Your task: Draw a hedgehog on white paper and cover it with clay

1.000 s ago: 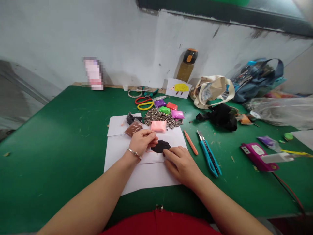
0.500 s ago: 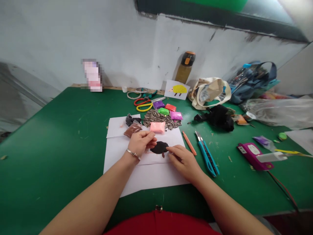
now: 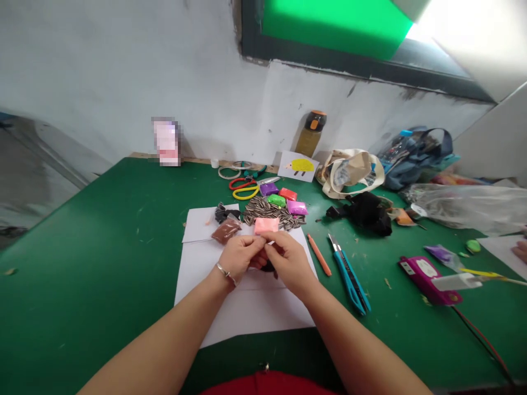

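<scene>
My left hand [image 3: 237, 257] and my right hand [image 3: 289, 262] meet fingertip to fingertip above white paper [image 3: 234, 318]. Both are closed in a pinch; whatever lies between the fingers is too small or hidden to name. Under them a black flat shape [image 3: 268, 267], perhaps clay, shows only in part on the paper. Just beyond my fingertips lies a pink clay packet [image 3: 266, 225], with a brown clay packet [image 3: 226, 230] to its left. Behind these is a heap of striped seeds [image 3: 256, 208], bordered by purple, green, red and violet packets.
To the right lie an orange stick [image 3: 319, 255] and a blue utility knife [image 3: 349, 277] with its blade out. Scissors [image 3: 246, 189], a hedgehog picture [image 3: 298, 166] and a bottle [image 3: 311, 133] stand farther back. Another person's hand [image 3: 522, 250] shows at the right edge.
My right hand has left the black shape's edge and moved up and left to meet my left hand. The view has tilted upward, and another person's hand has appeared at right.
</scene>
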